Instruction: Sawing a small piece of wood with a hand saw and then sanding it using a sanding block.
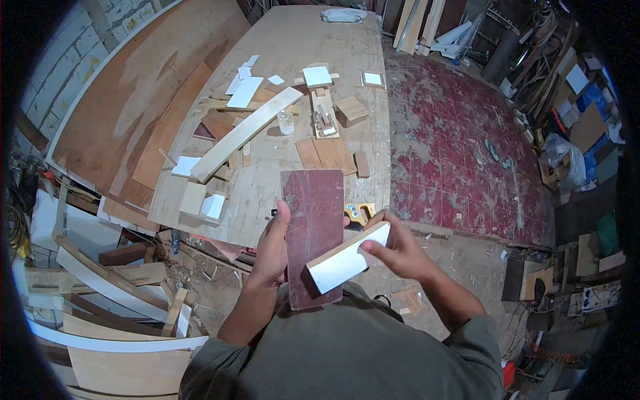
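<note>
Cluttered workbench [307,40] ahead; hands [270,250] hold a maroon board [313,210] (white-faced block [348,260] too).

Dark red board [313,207], centre: matt, scuffed. White-faced block [350,265], 5 o'clock: smooth face, bare wood edge. Table [327,50], 12 o'clock: matt pale wood, smudged. Jar [286,123], 11 o'clock: clear, glass or plastic unclear. Floor [460,140], 2 o'clock: red tiles, worn, blotchy. Bag [567,159], 3 o'clock: crinkled translucent plastic. Shirt [353,347], 6 o'clock: matt cloth.

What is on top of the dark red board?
A white-faced wooden block, held in the right hand, overlaps the dark red board at its lower right; whether they touch is unclear. The surface beneath is hidden.
</note>
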`<state>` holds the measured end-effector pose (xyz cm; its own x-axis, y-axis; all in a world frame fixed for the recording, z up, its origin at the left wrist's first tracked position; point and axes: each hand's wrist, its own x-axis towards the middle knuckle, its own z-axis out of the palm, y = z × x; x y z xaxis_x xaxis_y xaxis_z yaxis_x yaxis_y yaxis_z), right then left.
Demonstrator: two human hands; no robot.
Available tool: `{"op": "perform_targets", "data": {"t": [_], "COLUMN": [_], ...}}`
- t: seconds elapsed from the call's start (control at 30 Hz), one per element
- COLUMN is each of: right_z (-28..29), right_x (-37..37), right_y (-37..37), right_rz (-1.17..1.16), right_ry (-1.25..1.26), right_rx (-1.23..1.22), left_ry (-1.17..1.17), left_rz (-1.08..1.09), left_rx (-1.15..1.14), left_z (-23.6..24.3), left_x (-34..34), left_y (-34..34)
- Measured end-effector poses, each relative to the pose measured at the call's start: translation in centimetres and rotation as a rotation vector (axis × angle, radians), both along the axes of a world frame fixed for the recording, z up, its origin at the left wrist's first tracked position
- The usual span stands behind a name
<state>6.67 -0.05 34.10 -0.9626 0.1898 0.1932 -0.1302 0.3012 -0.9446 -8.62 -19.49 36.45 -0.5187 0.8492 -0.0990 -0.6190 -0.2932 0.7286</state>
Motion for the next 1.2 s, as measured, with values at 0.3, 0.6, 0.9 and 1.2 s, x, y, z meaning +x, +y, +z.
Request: {"op": "perform_targets", "data": {"t": [0.3,0.6,0.9,1.2], "right_z": [0.8,3.0,0.3,-2.0], "right_x": [-1.7,-2.6,-2.7,-2.5], "right_y": [0.3,1.6,-0.7,-2.9], "right_rz": [-0.062,-0.134,0.169,0.512], "right_ry": [-0.032,0.016,-0.107,-0.081], "right_rx": [-0.157,-1.006,-1.509,-1.957], "left_ry": [0.090,-0.149,-0.137,-0.098], "left_rz": [0.096,0.155,0.233,0.265], "left_rx": [-0.023,0.018,-0.038,-0.120], "left_z": [0.1,-0.2,0.8,0.6], "left_x": [-0.7,-1.2,0.2,0.7], "left_y": [-2.0,-4.3,-4.5,-4.5]}}
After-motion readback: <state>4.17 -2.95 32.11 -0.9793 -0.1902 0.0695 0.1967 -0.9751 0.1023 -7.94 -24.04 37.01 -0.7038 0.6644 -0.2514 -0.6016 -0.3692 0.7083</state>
